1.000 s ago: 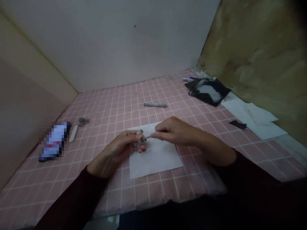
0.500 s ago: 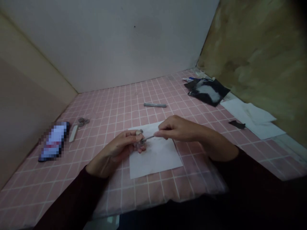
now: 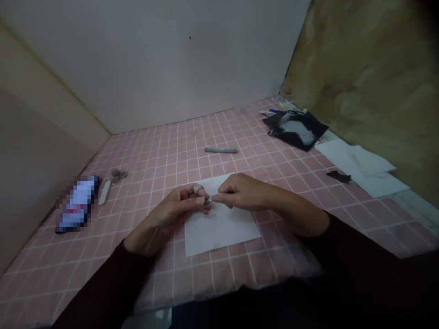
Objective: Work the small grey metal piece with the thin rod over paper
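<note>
As the hands have been drawn closer together, a small grey piece [image 3: 206, 201] is now pinched by the closed fingers of the left hand [image 3: 168, 211] above a paper sheet [image 3: 219, 235], its side touched by a metal tool [image 3: 211, 200] gripped in the right hand [image 3: 248, 192].

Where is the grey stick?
In the head view, the grey stick lies on the pink grid mat, just beyond the white paper sheet and left of the black-and-white sheet.
</note>
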Tool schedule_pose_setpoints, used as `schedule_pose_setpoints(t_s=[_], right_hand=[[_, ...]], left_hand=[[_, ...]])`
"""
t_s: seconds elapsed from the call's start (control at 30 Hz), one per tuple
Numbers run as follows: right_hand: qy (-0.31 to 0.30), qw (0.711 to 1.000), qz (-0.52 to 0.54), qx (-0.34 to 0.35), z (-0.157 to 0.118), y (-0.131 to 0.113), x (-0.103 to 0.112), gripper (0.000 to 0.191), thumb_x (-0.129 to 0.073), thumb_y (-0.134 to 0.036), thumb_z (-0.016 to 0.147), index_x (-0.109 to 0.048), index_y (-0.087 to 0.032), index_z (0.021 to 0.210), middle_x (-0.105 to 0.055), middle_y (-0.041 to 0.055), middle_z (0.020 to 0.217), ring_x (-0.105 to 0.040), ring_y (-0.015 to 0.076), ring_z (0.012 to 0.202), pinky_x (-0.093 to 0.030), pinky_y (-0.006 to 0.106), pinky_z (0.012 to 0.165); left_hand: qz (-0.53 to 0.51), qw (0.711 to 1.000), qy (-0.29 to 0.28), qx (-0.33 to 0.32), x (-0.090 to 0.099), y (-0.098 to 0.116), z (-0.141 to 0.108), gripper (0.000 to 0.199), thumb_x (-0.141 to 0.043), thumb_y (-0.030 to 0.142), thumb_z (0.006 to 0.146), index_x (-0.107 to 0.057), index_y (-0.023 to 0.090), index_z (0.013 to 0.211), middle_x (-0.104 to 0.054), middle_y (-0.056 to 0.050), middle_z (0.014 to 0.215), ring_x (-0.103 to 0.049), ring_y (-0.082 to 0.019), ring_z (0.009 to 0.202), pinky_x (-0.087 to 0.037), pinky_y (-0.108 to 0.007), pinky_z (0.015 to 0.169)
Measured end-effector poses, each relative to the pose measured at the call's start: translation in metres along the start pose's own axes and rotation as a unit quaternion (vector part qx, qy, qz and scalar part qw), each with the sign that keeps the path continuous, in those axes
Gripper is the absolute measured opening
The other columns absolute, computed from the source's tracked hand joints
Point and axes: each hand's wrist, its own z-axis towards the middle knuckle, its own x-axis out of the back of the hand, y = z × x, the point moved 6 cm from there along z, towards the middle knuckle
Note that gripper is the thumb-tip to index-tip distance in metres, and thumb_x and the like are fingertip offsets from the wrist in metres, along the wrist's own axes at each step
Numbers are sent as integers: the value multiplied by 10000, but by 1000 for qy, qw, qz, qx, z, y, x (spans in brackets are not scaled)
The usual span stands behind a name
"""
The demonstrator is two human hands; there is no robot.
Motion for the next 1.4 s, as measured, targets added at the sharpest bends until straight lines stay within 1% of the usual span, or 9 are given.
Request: schedule_pose_setpoints(t_s=[0.2, 0.33, 0.43, 0.57, 0.73, 0.9, 1.0, 1.23, 1.4], right_hand=[[23, 1000, 9, 2, -1, 4, 5, 427, -541, -383, 912, -545, -148, 555, -412, -40, 495, -379, 81, 518, -258, 283, 586], [6, 1000, 11, 1, 2, 3, 0, 415, -518, -359, 911, -540, -152, 553, -420, -37, 480, -396, 86, 518, -251, 281, 587], [5, 1000, 15, -5, 2, 7, 2, 423, -537, -373, 901, -529, -154, 539, -408, -38, 481, -386, 86, 517, -257, 284, 585], [14, 999, 36, -14, 2, 7, 3, 428, -525, -369, 916, -544, -154, 546, -382, -44, 483, -371, 86, 512, -269, 288, 581], [-5, 999, 46, -20, 2, 8, -1, 456, -505, -378, 927, -506, -163, 525, -364, -47, 479, -357, 86, 502, -273, 283, 572], [9, 998, 52, -19, 2, 6, -1, 449, -490, -384, 934, -525, -159, 547, -370, -43, 495, -365, 87, 515, -264, 285, 576], [13, 999, 31, -24, 3, 4, -3, 453, -496, -389, 936, -509, -157, 547, -392, -41, 496, -376, 81, 511, -254, 284, 578], [71, 997, -40, 3, 1, 2, 5, 456, -517, -381, 929, -446, -163, 535, -381, -40, 509, -347, 78, 509, -217, 290, 566], [59, 998, -30, 24, -2, 0, 8, 444, -527, -366, 929, -458, -161, 542, -392, -40, 513, -355, 77, 522, -227, 290, 580]], left_hand=[[9, 1000, 25, -16, 1, 5, -2, 184, -806, 174, 763, -694, 135, 903, -720, -33, 802, -679, -119, 731, -526, -227, 761], [17, 999, 15, -25, 2, 5, 1, 192, -824, 167, 739, -690, 138, 873, -713, -27, 808, -677, -123, 739, -525, -233, 747], [22, 999, 22, -26, 4, 5, 1, 200, -822, 150, 741, -681, 150, 882, -718, -21, 840, -683, -120, 764, -525, -227, 763], [17, 997, 40, -59, 5, 8, 0, 223, -808, 116, 742, -667, 167, 907, -724, -22, 925, -692, -128, 833, -532, -239, 810], [21, 995, 52, -79, 6, 10, -2, 231, -800, 101, 741, -656, 174, 907, -728, -28, 978, -689, -140, 886, -532, -254, 836], [27, 993, 49, -102, 6, 13, -1, 234, -803, 104, 742, -656, 171, 911, -734, -31, 979, -688, -141, 896, -532, -254, 836], [25, 994, 51, -89, 5, 12, -1, 238, -810, 102, 730, -654, 165, 899, -738, -35, 974, -698, -145, 883, -543, -261, 836], [15, 995, 78, -54, 4, 11, -2, 216, -811, 134, 742, -683, 148, 915, -740, -23, 901, -718, -133, 816, -553, -251, 844], [15, 997, 64, -44, 4, 10, -2, 174, -807, 172, 760, -717, 130, 903, -739, -36, 835, -709, -134, 767, -565, -247, 793]])
